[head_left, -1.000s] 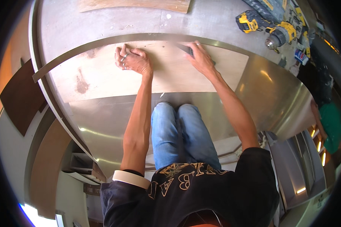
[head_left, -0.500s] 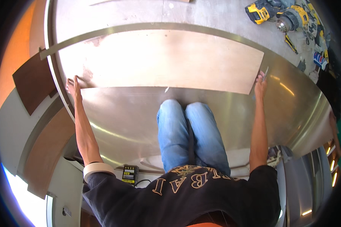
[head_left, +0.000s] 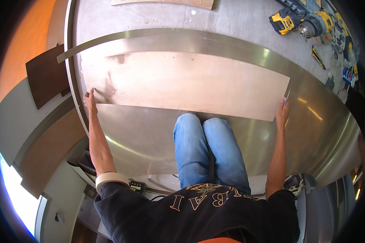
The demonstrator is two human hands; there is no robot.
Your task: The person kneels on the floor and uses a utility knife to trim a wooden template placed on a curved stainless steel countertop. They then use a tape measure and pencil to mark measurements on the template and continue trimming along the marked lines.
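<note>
Wood pnl shifted twd knees vs. before.

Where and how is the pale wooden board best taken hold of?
Likely at both short ends of the pale board, coming from left and right together: it is long, thin and flat, and stretches crosswise before the knees.
</note>
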